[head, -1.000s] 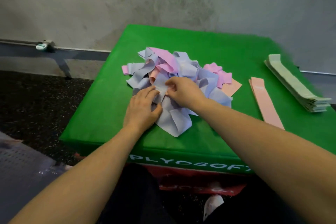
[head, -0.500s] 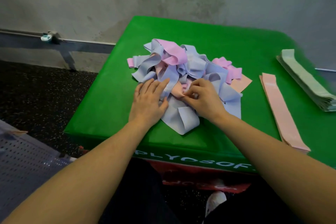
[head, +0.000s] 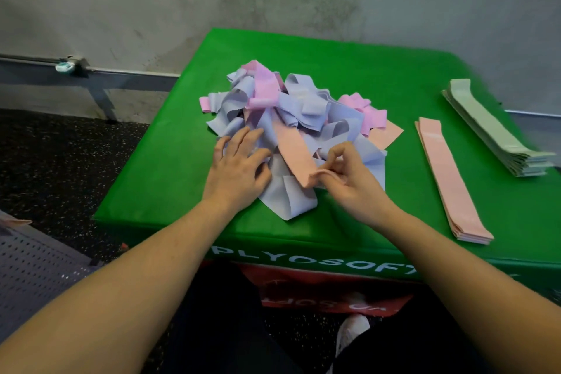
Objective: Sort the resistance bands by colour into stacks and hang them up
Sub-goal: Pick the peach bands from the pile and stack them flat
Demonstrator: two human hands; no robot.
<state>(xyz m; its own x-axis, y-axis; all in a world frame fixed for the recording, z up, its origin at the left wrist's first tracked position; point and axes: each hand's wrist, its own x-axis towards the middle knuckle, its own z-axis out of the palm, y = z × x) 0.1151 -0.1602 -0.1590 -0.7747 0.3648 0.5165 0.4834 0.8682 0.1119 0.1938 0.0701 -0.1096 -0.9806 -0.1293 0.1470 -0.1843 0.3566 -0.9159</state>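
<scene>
At twelve o'clock from me on the green box (head: 170, 167), my left hand (head: 236, 173) presses spread fingers on the pile (head: 288, 118); my right hand (head: 349, 179) pinches a peach band (head: 293, 152) by its end. Light, limp, it should slide free. Two stacks at three o'clock: peach (head: 446, 173), green (head: 491, 127). Loose bands uncountable.

A tangled pile (head: 291, 118) lies mid-box (head: 170, 167), two flat stacks (head: 449, 176) to its right.
</scene>
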